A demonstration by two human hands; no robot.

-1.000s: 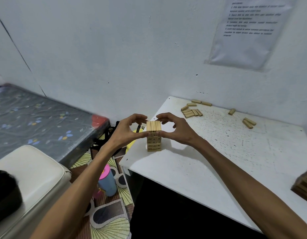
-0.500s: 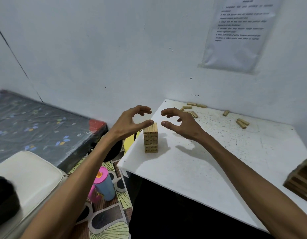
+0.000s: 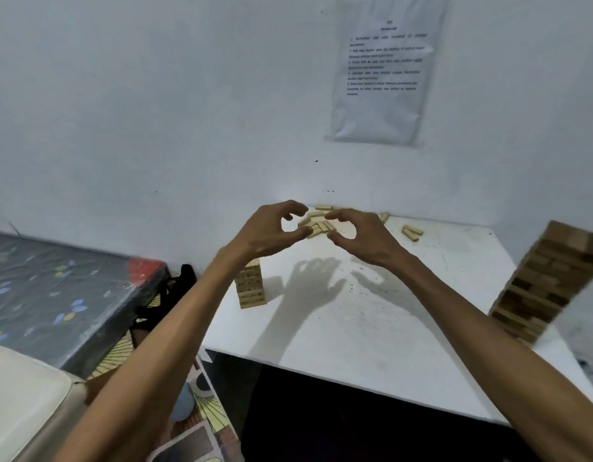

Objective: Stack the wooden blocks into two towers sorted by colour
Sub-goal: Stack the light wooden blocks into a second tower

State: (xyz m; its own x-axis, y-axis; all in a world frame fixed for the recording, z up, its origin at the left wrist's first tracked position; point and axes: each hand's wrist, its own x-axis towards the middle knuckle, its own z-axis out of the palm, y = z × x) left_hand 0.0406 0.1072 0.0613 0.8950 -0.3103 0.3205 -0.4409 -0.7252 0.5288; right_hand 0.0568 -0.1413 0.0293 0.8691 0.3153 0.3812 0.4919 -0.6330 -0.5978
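**Both hands empty, cupped above the white table**

The left hand (image 3: 266,235) and the right hand (image 3: 365,240) face each other in mid-air. Each has its fingers arched over towards the thumb in a C shape, with a gap left between them and nothing held. Their shadows (image 3: 305,288) fall on the white table top (image 3: 372,335) in front.

Under the left wrist, near the table's left edge, stands the short tower of pale wooden blocks (image 3: 251,288), upright and touched by neither hand. Behind the hands, by the wall, lies a loose heap of pale wooden blocks (image 3: 317,225), with a few more (image 3: 412,232) scattered to its right. At the table's right edge rises the taller tower of dark brown wooden blocks (image 3: 542,285), blurred.

A printed white paper sheet (image 3: 385,71) hangs on the wall, and a grey flower-patterned mattress (image 3: 55,285) lies to the left.
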